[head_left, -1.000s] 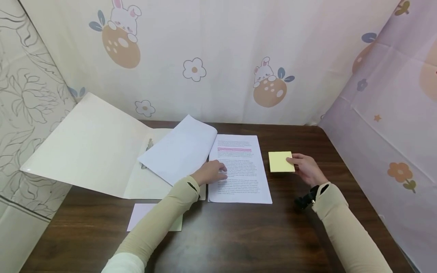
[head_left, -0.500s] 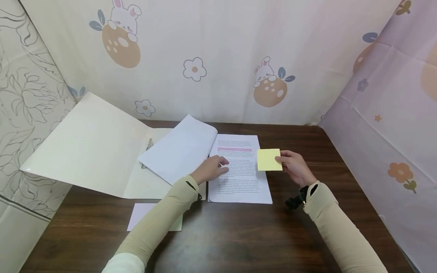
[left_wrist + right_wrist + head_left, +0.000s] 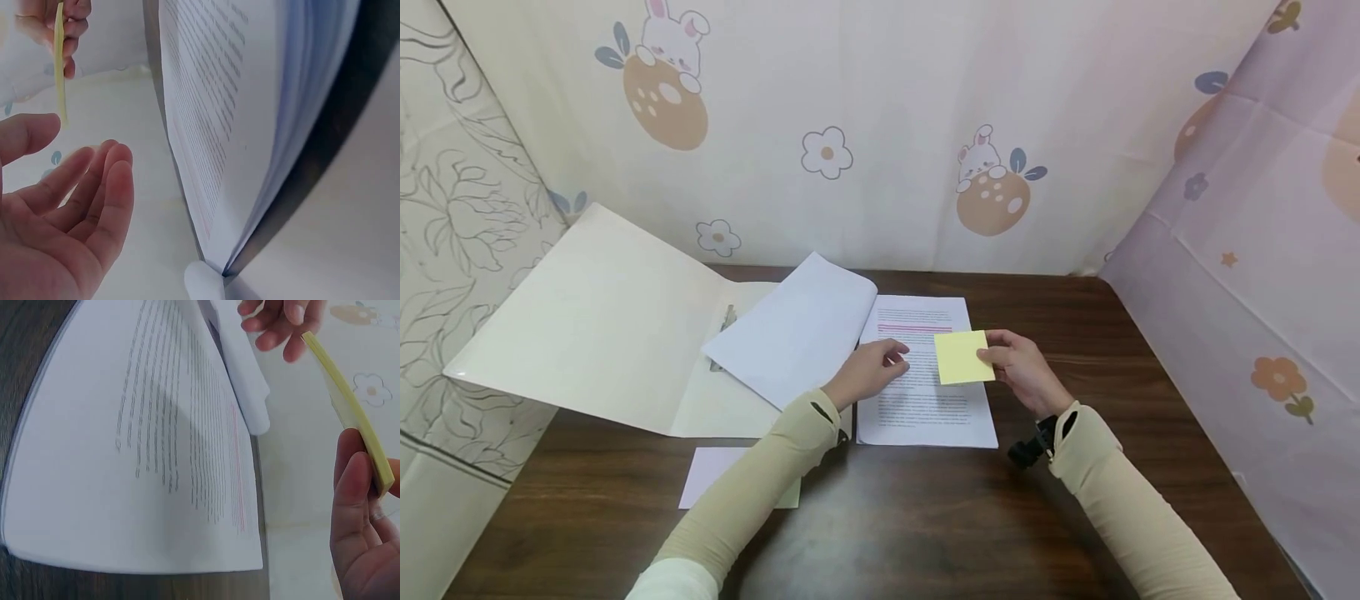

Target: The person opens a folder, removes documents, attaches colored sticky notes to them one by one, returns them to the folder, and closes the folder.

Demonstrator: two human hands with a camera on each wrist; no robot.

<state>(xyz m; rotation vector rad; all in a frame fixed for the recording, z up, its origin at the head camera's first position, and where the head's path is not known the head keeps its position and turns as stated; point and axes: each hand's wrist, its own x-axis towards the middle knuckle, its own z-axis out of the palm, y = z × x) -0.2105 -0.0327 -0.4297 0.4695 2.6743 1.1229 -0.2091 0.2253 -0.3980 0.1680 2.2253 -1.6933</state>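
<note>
a yellow sticky note pad is pinched between the thumb and fingers of the right hand and is held above the printed document, near its right edge and apart from the paper. the fingers of the left hand are released and loosely bent, held over the document's left part, just beside the pad. pink lines are seen on the text. turned-over pages are laid across the opened white binder, by which the desk is partly covered.
</note>
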